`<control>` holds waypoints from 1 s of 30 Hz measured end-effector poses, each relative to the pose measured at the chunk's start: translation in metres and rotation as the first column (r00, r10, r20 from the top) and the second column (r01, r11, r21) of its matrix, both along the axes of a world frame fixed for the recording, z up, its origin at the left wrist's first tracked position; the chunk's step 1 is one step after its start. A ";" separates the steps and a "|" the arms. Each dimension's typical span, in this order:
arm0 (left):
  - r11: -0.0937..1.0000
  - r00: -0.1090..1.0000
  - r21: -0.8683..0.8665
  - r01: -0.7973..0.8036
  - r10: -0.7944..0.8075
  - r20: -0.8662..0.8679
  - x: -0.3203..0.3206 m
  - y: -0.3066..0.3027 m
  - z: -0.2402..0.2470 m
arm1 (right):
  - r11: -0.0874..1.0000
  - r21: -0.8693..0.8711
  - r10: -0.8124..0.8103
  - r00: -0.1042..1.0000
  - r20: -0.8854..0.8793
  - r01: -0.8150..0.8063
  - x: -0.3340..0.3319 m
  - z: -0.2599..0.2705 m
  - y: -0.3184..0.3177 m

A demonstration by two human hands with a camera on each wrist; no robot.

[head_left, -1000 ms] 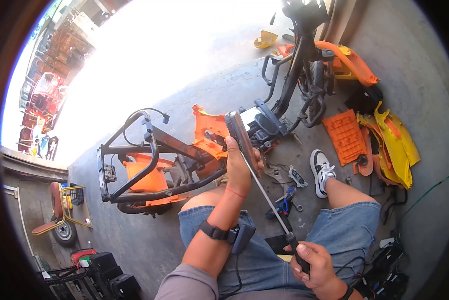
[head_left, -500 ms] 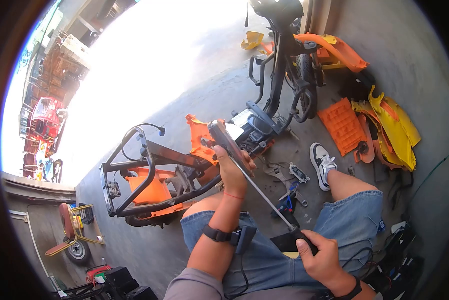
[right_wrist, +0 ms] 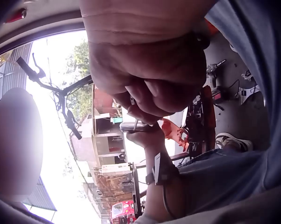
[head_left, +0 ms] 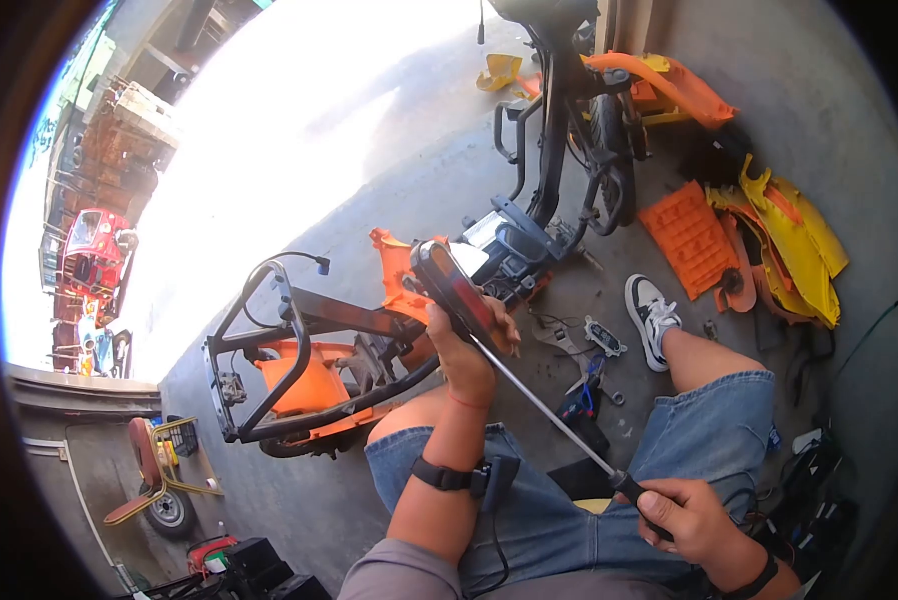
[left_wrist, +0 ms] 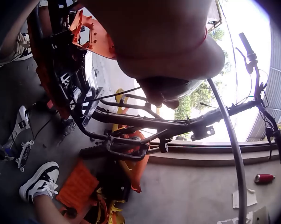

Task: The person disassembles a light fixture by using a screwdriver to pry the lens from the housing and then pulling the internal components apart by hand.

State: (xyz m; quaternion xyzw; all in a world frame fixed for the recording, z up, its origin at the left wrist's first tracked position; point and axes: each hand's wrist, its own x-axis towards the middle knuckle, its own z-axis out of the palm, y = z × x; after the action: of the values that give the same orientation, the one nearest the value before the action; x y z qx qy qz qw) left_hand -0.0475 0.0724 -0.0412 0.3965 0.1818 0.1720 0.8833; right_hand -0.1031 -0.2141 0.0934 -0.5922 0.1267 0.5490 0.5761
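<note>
In the head view the left hand [head_left: 466, 352] grips a long dark lamp-like part [head_left: 456, 290] with a red and amber lens, held tilted above the lap. The right hand [head_left: 691, 520] holds the black handle of a long screwdriver [head_left: 544, 405], its steel shaft running up to the underside of that part; the tip is hidden there. In the left wrist view the shaft [left_wrist: 231, 140] passes beside the left hand [left_wrist: 170, 56]. The right wrist view shows the curled fingers of the right hand [right_wrist: 147, 91], with the left hand [right_wrist: 147, 140] beyond.
A stripped scooter frame [head_left: 319, 310] with orange panels lies across the floor. Pliers [head_left: 584, 392] and a wrench lie between the legs. Orange [head_left: 687, 238] and yellow panels [head_left: 794, 240] lie at the right, dark parts at lower right, and a chair [head_left: 147, 465] at left.
The lamp-like part has turned so more of its red lens shows. The right hand and screwdriver handle have shifted right and slightly down. The head view has also moved.
</note>
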 end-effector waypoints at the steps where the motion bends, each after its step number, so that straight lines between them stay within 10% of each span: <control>1: 1.000 1.000 0.000 0.002 -0.002 -0.007 0.000 0.004 0.000 | 1.000 -0.013 -0.017 1.000 -0.026 0.017 -0.003 0.000 -0.002; 14: 0.990 0.993 -0.084 -0.110 0.114 0.035 0.005 0.014 0.008 | 0.994 -0.005 -0.103 0.957 0.270 0.108 -0.031 -0.004 -0.026; 30: 1.000 0.999 -0.028 0.009 -0.007 0.051 0.002 0.007 0.002 | 0.996 -0.006 -0.082 0.984 0.159 0.084 -0.022 -0.012 -0.014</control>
State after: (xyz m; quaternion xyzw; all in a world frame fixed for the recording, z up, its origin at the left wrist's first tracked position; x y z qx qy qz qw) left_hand -0.0455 0.0798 -0.0394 0.3803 0.1602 0.1760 0.8937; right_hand -0.1255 -0.2284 0.0810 -0.6317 0.1083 0.4751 0.6029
